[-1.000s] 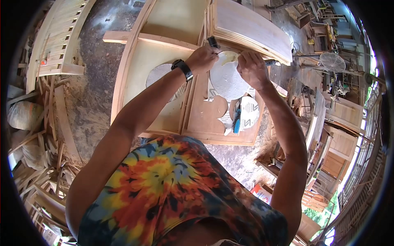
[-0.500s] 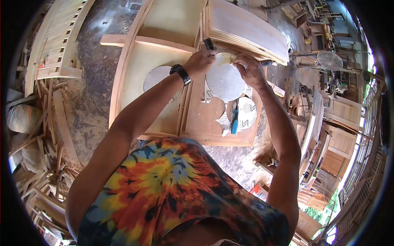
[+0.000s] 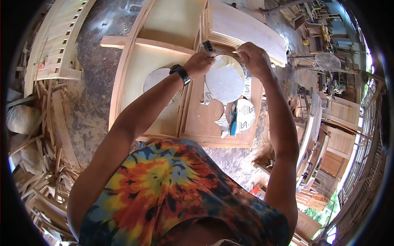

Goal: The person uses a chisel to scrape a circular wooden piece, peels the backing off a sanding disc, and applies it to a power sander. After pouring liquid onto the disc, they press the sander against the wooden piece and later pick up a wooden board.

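Note:
My left hand (image 3: 199,64), with a black watch on its wrist, is closed at the upper left rim of a round silver disc (image 3: 225,82). Whether it grips the rim is hard to see. Beside its fingertips is a black cylindrical object (image 3: 208,46). My right hand (image 3: 253,59) is curled above and right of the disc, pinching something small and pale. Below the disc a blue-handled tool (image 3: 234,123) lies on a white printed round piece (image 3: 246,115). Another silver disc (image 3: 156,79) lies in the frame at left, partly behind my left forearm.
A wooden framed panel (image 3: 197,130) lies under the discs. Stacked boards (image 3: 246,28) stand beyond it. At left are a slatted wooden piece (image 3: 61,37) and wood scraps (image 3: 61,123). A fan (image 3: 327,62) stands at right.
My right hand has lifted away from the disc's upper edge, up and to the right. My left hand has stayed nearly in place, and the disc has shifted slightly down.

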Motion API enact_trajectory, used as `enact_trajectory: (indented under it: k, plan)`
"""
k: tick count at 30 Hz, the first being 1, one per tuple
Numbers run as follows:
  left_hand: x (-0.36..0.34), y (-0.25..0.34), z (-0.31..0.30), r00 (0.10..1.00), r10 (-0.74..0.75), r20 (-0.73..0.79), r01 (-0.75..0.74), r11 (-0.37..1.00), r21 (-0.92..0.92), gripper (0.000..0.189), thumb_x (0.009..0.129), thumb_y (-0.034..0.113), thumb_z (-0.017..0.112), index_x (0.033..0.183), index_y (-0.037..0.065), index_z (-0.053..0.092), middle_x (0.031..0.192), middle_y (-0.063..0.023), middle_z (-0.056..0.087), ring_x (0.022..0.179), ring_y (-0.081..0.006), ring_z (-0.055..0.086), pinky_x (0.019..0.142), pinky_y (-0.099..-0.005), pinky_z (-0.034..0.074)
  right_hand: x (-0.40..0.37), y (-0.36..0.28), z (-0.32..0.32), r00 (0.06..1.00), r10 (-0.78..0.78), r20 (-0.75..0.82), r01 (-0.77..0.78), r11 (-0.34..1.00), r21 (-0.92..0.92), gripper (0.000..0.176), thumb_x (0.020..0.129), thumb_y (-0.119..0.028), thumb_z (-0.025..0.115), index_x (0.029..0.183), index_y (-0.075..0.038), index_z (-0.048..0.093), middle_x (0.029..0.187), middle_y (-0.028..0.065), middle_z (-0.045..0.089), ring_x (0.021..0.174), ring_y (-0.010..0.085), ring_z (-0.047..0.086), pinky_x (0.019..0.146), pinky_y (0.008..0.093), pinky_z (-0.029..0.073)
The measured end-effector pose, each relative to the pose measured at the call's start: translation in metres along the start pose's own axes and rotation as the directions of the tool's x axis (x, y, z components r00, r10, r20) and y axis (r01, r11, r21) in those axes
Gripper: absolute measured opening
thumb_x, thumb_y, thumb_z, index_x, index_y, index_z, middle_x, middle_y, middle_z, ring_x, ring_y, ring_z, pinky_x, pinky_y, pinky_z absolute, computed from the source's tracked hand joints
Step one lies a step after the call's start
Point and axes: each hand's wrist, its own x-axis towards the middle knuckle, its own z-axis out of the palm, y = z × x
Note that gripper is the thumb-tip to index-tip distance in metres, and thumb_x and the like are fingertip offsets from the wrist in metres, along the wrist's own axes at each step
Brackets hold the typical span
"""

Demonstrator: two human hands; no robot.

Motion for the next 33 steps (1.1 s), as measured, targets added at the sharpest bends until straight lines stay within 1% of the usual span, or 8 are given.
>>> enact_trajectory:
  k: [6,13,23,26,28,29,31,33]
  plan:
    - [-0.004,0.010,-0.004,0.998,-0.063,0.019,0.065,0.996,-0.069,0.041,0.100,0.019,0.053,0.135,0.003,0.066,0.071,-0.0051,0.061,0.065,-0.0106,0.055,0.066,-0.0325,0.048,-0.026,-0.016,0.011,0.966,-0.230,0.115,0.235,0.971,-0.034,0.023,0.081,-0.005,0.077,0.103,-0.008,0.071,0.101,0.0066,0.070,0.090,0.0299,0.070,0.080,0.0408,0.059]
    - [-0.002,0.013,-0.003,1.000,-0.019,-0.001,0.019,1.000,0.002,0.042,0.099,0.020,0.053,0.135,0.002,0.066,0.066,-0.0068,0.054,0.060,-0.0131,0.053,0.063,-0.0328,0.046,-0.030,-0.010,0.030,0.945,-0.323,0.056,0.327,0.924,-0.197,0.011,0.085,-0.005,0.071,0.093,-0.007,0.063,0.100,0.0070,0.062,0.089,0.0264,0.068,0.071,0.0391,0.057]
    - [-0.001,0.012,-0.004,0.998,-0.059,0.009,0.059,0.998,-0.004,0.041,0.099,0.021,0.055,0.133,0.002,0.067,0.068,-0.0034,0.056,0.062,-0.0111,0.052,0.063,-0.0321,0.046,-0.031,-0.012,0.042,0.962,-0.274,-0.015,0.264,0.939,-0.219,0.012,0.088,0.001,0.067,0.095,-0.005,0.060,0.094,0.0105,0.062,0.082,0.0315,0.066,0.066,0.0437,0.054]
    - [0.001,0.003,0.001,0.999,-0.039,0.006,0.039,0.999,-0.018,0.040,0.100,0.021,0.055,0.133,0.002,0.068,0.069,-0.0011,0.056,0.064,-0.0104,0.052,0.064,-0.0315,0.046,-0.025,-0.004,0.042,0.983,-0.045,-0.179,0.028,0.995,-0.096,0.010,0.091,0.001,0.065,0.097,-0.005,0.059,0.097,0.0116,0.064,0.084,0.0324,0.067,0.067,0.0431,0.055]
    - [0.001,0.000,0.004,0.998,0.033,-0.059,-0.037,0.997,-0.072,0.021,0.098,0.017,0.056,0.096,-0.002,0.066,0.075,-0.0189,0.063,0.069,-0.0308,0.063,0.070,-0.0421,0.050,-0.021,-0.002,0.031,0.984,-0.076,-0.159,0.074,0.997,-0.022,0.004,0.095,-0.004,0.062,0.098,-0.005,0.060,0.099,0.0123,0.065,0.080,0.0340,0.069,0.068,0.0449,0.057]
    - [0.002,-0.001,0.004,0.998,0.035,-0.058,-0.039,0.997,-0.069,0.021,0.098,0.017,0.056,0.096,-0.002,0.066,0.075,-0.0189,0.063,0.069,-0.0308,0.063,0.070,-0.0421,0.050,-0.025,0.003,0.033,0.989,-0.108,-0.102,0.109,0.994,0.009,0.010,0.091,-0.005,0.068,0.099,-0.005,0.062,0.103,0.0106,0.066,0.086,0.0323,0.070,0.069,0.0431,0.057]
    - [0.002,0.001,0.003,1.000,-0.017,-0.023,0.015,0.997,-0.080,0.041,0.100,0.021,0.055,0.134,0.003,0.067,0.069,0.0008,0.055,0.063,-0.0098,0.051,0.063,-0.0311,0.045,-0.029,-0.003,0.031,0.981,-0.187,-0.057,0.185,0.982,-0.039,0.012,0.089,-0.006,0.071,0.099,-0.005,0.064,0.102,0.0095,0.066,0.088,0.0313,0.069,0.071,0.0419,0.058]
    - [0.000,0.005,-0.001,0.999,-0.046,-0.005,0.045,0.996,-0.074,0.041,0.099,0.021,0.055,0.134,0.003,0.067,0.067,0.0009,0.054,0.063,-0.0096,0.051,0.063,-0.0311,0.045,-0.030,-0.014,0.026,0.948,-0.319,0.004,0.317,0.940,-0.125,0.018,0.084,-0.007,0.076,0.100,-0.006,0.069,0.102,0.0062,0.067,0.095,0.0270,0.068,0.080,0.0384,0.057]
